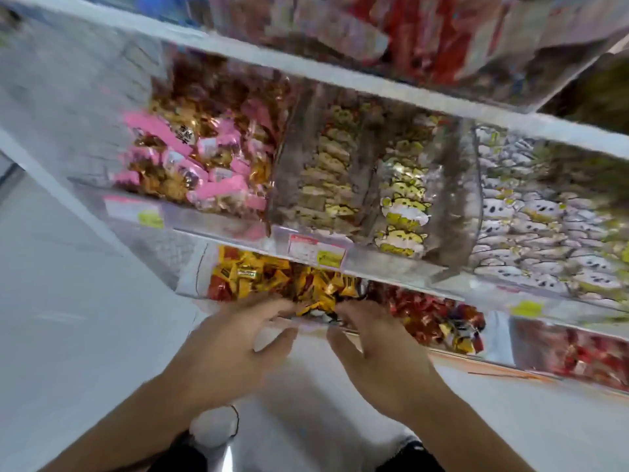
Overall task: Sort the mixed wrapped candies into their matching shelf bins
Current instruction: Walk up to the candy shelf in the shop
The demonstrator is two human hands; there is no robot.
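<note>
Both hands reach into the clear plastic shelf bin [200, 277] of mixed yellow, orange and red wrapped candies [272, 277]. The left hand [235, 342] has spread, relaxed fingers at the bin's front lip. The right hand [371, 345] curls into the pile; blur hides whether it holds any. Best to pinch one colour at a time, keeping wrappers inside the lip. Above this bin sit pink-and-gold sweets [200, 158]; beside it, red ones [435, 315]. White floor [68, 335] lies below.

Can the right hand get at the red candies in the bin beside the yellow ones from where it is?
Probably yes: the right hand sits at the lower shelf's front edge, the red candies just to its right, nothing visibly between them.
</note>
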